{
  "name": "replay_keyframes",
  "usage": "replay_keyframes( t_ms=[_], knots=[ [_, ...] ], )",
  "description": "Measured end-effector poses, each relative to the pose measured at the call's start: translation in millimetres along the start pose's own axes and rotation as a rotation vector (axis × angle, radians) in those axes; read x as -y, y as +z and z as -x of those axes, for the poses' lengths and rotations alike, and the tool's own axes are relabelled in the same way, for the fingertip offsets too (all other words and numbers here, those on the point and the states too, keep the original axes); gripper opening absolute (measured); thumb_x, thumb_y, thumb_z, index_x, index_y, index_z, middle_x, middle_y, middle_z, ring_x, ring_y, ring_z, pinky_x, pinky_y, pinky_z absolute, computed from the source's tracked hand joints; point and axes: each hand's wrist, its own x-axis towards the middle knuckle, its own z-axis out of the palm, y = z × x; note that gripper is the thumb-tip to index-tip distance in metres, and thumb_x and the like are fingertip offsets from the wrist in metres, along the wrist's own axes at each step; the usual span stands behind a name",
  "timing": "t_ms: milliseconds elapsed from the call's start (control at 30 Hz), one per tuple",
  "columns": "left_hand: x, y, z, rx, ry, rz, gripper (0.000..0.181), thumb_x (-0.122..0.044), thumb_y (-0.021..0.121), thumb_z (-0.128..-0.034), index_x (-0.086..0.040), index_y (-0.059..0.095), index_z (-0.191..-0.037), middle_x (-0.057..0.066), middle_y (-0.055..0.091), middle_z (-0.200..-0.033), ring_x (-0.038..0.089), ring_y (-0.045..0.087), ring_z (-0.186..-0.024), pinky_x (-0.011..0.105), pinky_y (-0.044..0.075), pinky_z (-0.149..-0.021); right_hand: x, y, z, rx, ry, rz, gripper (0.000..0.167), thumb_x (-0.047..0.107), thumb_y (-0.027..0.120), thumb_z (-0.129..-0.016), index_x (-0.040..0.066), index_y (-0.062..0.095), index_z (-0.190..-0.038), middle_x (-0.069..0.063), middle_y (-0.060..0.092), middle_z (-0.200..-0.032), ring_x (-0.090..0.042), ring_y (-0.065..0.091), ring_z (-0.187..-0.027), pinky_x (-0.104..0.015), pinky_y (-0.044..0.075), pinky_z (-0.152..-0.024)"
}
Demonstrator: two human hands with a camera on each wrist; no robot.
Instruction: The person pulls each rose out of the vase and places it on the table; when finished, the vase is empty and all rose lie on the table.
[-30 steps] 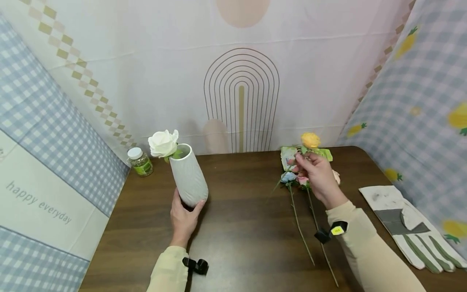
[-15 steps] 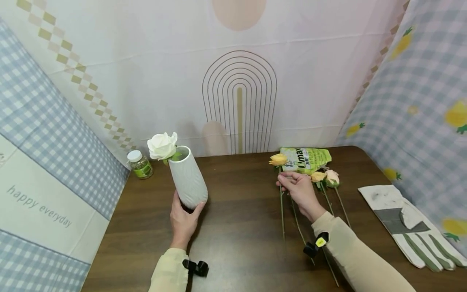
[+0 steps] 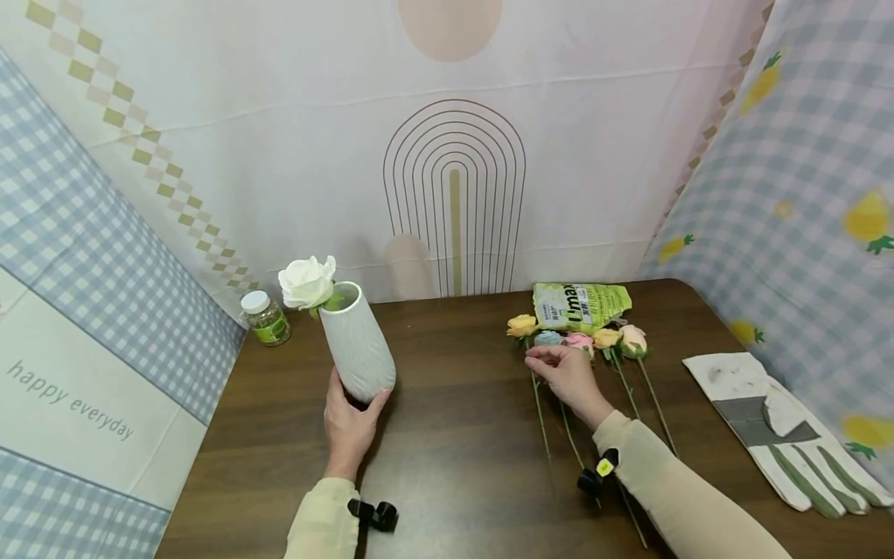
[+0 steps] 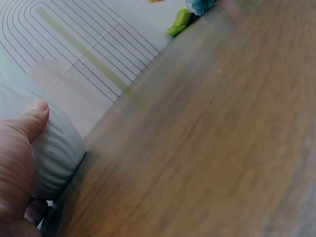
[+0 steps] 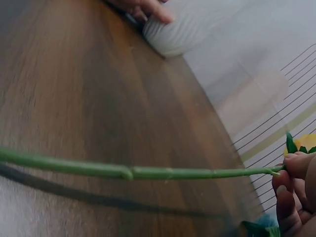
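Observation:
My left hand (image 3: 349, 423) grips the lower part of a white ridged vase (image 3: 362, 345), its thumb along the side in the left wrist view. A white artificial rose (image 3: 307, 282) leans out over the vase's left rim. Over at the right, my right hand (image 3: 574, 382) pinches the green stem (image 5: 173, 173) of a yellow rose (image 3: 521, 325) just beneath its bloom. Close by lie a blue rose (image 3: 549, 338), a pink rose (image 3: 581, 341), a yellow-orange rose (image 3: 607, 338) and a pale pink rose (image 3: 633, 341), partly behind the hand and sleeve.
A green bag (image 3: 583, 306) lies behind the roses at the table's back edge. A white-lidded jar (image 3: 265, 318) stands at the back left. On the right is a white and grey glove (image 3: 768, 427). Cloth hangs around the brown table (image 3: 447, 435).
My right hand has brought the yellow rose left and down, from above the green bag to beside the blue rose. The left hand has stayed on the vase.

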Motion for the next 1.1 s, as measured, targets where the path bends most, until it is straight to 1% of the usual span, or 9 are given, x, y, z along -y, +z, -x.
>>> replay_keyframes(
  t_ms=[167, 333, 400, 567, 800, 1100],
  knots=[
    [-0.9, -0.1, 0.2, 0.001, -0.006, 0.000, 0.098, -0.038, 0.086, -0.0701, -0.010, 0.033, -0.148, 0.018, 0.047, -0.139, 0.036, 0.045, -0.126, 0.052, 0.035, -0.099, -1, 0, -1.2, 0.061, 0.014, 0.114, 0.019, 0.015, 0.071, -0.088, 0.003, 0.075, -0.103, -0.004, 0.072, -0.086, -0.012, 0.064, -0.069, -0.027, 0.051, -0.057],
    [-1.3, -0.4, 0.5, 0.004, -0.017, 0.003, 0.098, -0.038, 0.085, -0.0704, -0.011, 0.033, -0.149, 0.018, 0.046, -0.140, 0.036, 0.045, -0.126, 0.051, 0.035, -0.100, -2, 0, -4.7, 0.095, -0.010, 0.201, 0.019, 0.019, 0.072, -0.088, 0.007, 0.076, -0.102, 0.000, 0.072, -0.082, -0.010, 0.065, -0.068, -0.027, 0.051, -0.058],
    [-1.8, -0.8, 0.6, 0.004, -0.020, 0.005, 0.098, -0.038, 0.085, -0.0708, -0.011, 0.033, -0.149, 0.018, 0.046, -0.140, 0.035, 0.045, -0.126, 0.051, 0.035, -0.100, -3, 1, -6.1, 0.113, -0.012, 0.198, 0.019, 0.019, 0.072, -0.088, 0.007, 0.076, -0.102, 0.000, 0.072, -0.081, -0.010, 0.065, -0.067, -0.027, 0.051, -0.059],
    [-2.2, -1.1, 0.5, 0.011, -0.021, 0.003, 0.098, -0.039, 0.085, -0.0708, -0.011, 0.033, -0.149, 0.018, 0.046, -0.140, 0.035, 0.044, -0.127, 0.051, 0.035, -0.100, -4, 2, -7.1, 0.174, 0.022, 0.149, 0.018, 0.014, 0.071, -0.088, 0.004, 0.076, -0.102, -0.003, 0.072, -0.083, -0.011, 0.066, -0.068, -0.027, 0.053, -0.059],
    [-3.0, -1.1, 0.2, 0.012, -0.021, 0.009, 0.098, -0.038, 0.086, -0.0699, -0.011, 0.034, -0.148, 0.017, 0.047, -0.139, 0.035, 0.045, -0.126, 0.051, 0.035, -0.100, -6, 4, -8.1, 0.202, 0.049, 0.180, 0.016, 0.014, 0.071, -0.088, 0.006, 0.076, -0.101, -0.001, 0.072, -0.081, -0.010, 0.066, -0.067, -0.027, 0.052, -0.059],
    [-4.2, -1.5, 0.1, 0.009, -0.024, 0.015, 0.097, -0.037, 0.086, -0.0697, -0.012, 0.034, -0.148, 0.017, 0.048, -0.139, 0.034, 0.046, -0.125, 0.049, 0.036, -0.100, -8, 1, -10.5, 0.230, 0.063, 0.216, 0.014, 0.013, 0.070, -0.088, 0.008, 0.077, -0.099, 0.002, 0.070, -0.073, -0.011, 0.064, -0.063, -0.030, 0.051, -0.057]
  ],
)
